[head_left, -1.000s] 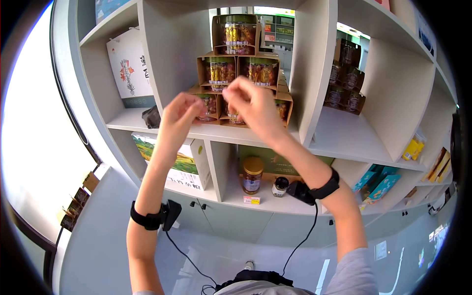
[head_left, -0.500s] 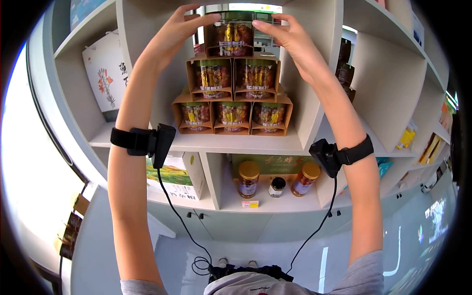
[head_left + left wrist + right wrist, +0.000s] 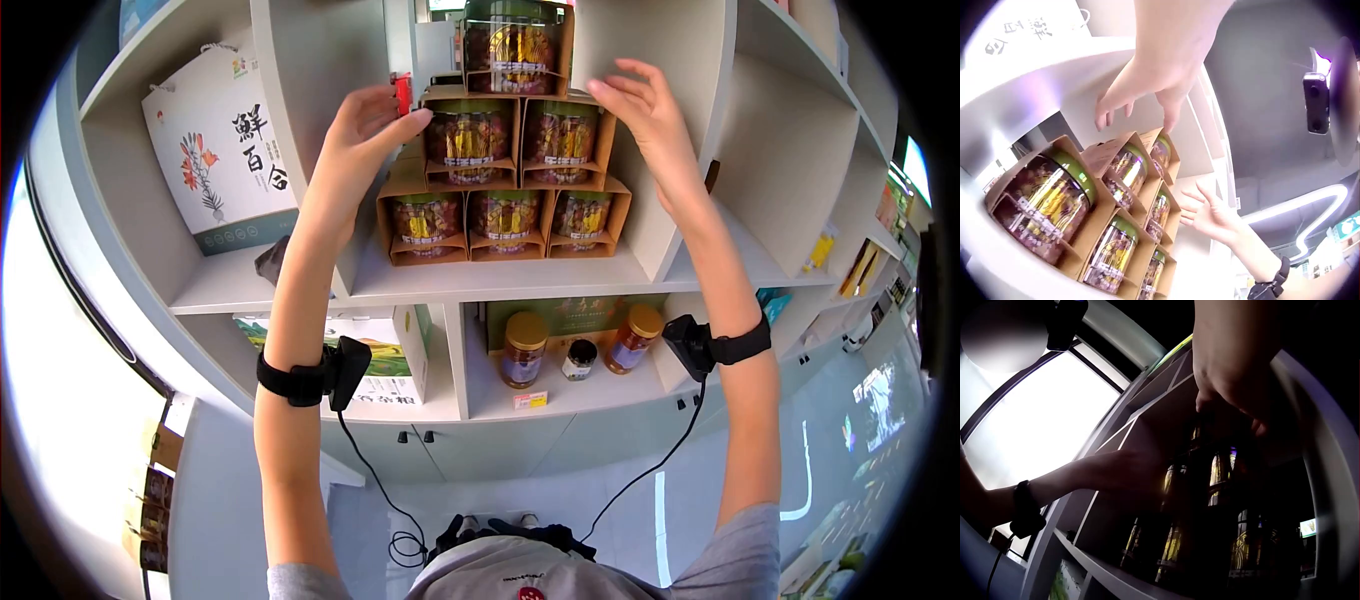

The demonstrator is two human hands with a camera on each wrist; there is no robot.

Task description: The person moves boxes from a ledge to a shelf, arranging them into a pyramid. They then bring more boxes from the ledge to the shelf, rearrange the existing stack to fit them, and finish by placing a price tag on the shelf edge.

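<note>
Jars with green lids in brown cardboard sleeves form a three-tier pyramid on the shelf. The top jar (image 3: 512, 48) stands alone, above two middle jars (image 3: 468, 138) and a bottom row of three (image 3: 508, 220). My left hand (image 3: 372, 125) is raised at the pyramid's left side, thumb extended toward the middle tier, holding nothing. To the right of the stack my right hand (image 3: 645, 110) hangs in the air, fingers spread and holding nothing. In the left wrist view a gap separates the right hand (image 3: 1213, 219) from the sleeves. The right wrist view is dark.
A white bag with a flower print (image 3: 215, 150) stands in the left compartment. Below the pyramid are two gold-lidded jars (image 3: 524, 350), a small black-lidded jar (image 3: 579, 360) and a price tag (image 3: 531, 400). An upright divider (image 3: 690, 130) rises beside my right hand.
Both hands have come down from beside the top jar's lid and stand at the sides of the stack. The head view has shifted, so the pyramid appears further right. The jars remain stacked.
</note>
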